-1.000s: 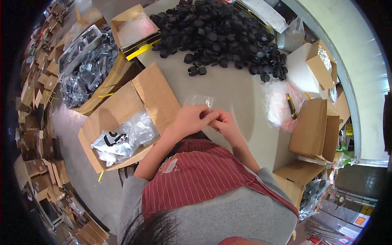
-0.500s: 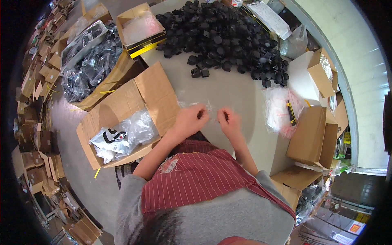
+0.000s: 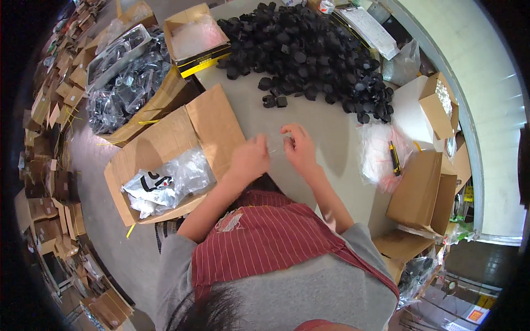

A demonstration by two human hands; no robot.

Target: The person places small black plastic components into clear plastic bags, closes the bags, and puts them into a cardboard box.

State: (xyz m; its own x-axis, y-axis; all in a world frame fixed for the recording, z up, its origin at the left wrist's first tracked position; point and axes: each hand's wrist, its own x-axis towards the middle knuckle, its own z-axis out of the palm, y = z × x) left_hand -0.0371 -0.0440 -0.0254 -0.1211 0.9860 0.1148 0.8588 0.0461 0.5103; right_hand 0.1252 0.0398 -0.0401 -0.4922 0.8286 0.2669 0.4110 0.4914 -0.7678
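My left hand [image 3: 251,156] is above the near part of the table [image 3: 331,129], beside the open carton's flap. Its fingers are curled together and smeared by motion. A short way to its right, my right hand [image 3: 301,150] has its thumb and lower fingers curled in, while the index finger bends out toward the left. Between the two hands shows a thin, clear sliver [image 3: 273,150], perhaps plastic film; what the fingers themselves pinch is too small to make out. Beyond the hands, a few small black plastic parts [image 3: 274,101] sit apart from a large heap of black parts [image 3: 301,52].
At left stands an open carton [image 3: 215,118] with clear plastic bags [image 3: 190,171]. Behind it are a box of bagged black parts [image 3: 130,91] and a box of clear film [image 3: 193,38]. At right lie clear bags [image 3: 378,151], a yellow-black cutter [image 3: 395,158] and open cartons [image 3: 414,190].
Both hands have shifted slightly left, and the right one has risen and straightened its index finger. The clear film seen around the left fingertips shows less now. The view has shifted slightly.
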